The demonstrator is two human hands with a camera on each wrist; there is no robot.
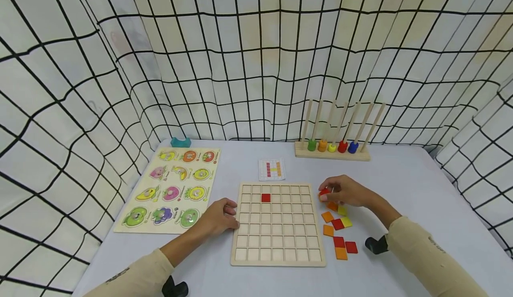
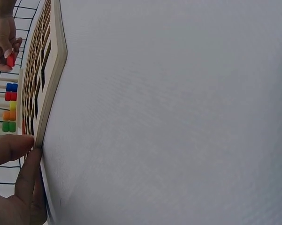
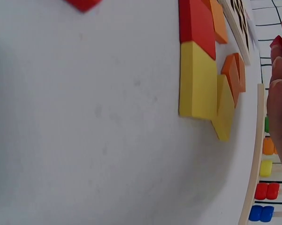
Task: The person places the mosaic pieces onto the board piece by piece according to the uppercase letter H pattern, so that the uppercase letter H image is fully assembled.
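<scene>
My left hand (image 1: 218, 217) grips the left edge of a wooden grid board (image 1: 282, 229), its thumb and fingers at the rim in the left wrist view. One red square tile (image 1: 266, 197) lies in a cell of the board's second row. To the right of the board, my right hand (image 1: 345, 191) pinches another red tile (image 2: 11, 59) between thumb and fingers, above the tabletop. Below that hand lie several loose tiles: a yellow tile (image 3: 197, 82), a red tile (image 3: 200, 28) touching it, and an orange tile (image 1: 328, 230) among them.
Behind the board lies a small pattern card (image 1: 271, 169). A wooden peg rack with coloured beads (image 1: 332, 153) stands at the back right. Left of the board is a fruit picture board (image 1: 170, 190), with a teal object (image 1: 181, 142) behind it. Black netting (image 1: 256, 65) surrounds the table.
</scene>
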